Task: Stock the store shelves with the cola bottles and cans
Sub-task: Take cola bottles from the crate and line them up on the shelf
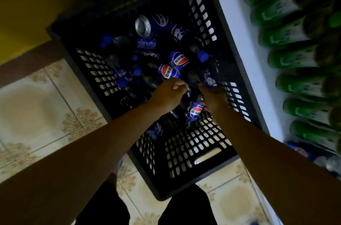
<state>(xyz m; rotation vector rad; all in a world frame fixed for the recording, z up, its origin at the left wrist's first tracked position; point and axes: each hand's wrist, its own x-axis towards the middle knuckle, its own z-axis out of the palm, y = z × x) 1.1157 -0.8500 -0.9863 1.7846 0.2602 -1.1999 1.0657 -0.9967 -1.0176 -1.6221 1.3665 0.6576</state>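
A black slatted crate (208, 158) stands on the floor and holds several cola bottles with blue caps and blue labels, plus one blue cola can (151, 23) lying at its far end. Both my arms reach down into the crate. My left hand (168, 94) has its fingers curled down onto a dark cola bottle (191, 77) in the pile; the grip itself is in shadow. My right hand (215, 99) grips another cola bottle (209, 81) by its blue-labelled body. A further labelled bottle (194, 113) lies between my two hands.
A white store shelf (238, 27) runs along the crate's right side, lined with a row of green bottles (287, 34). Some blue-labelled bottles (299, 151) sit at its near end. The tiled floor (36, 106) spreads to the left; my dark-trousered legs are below.
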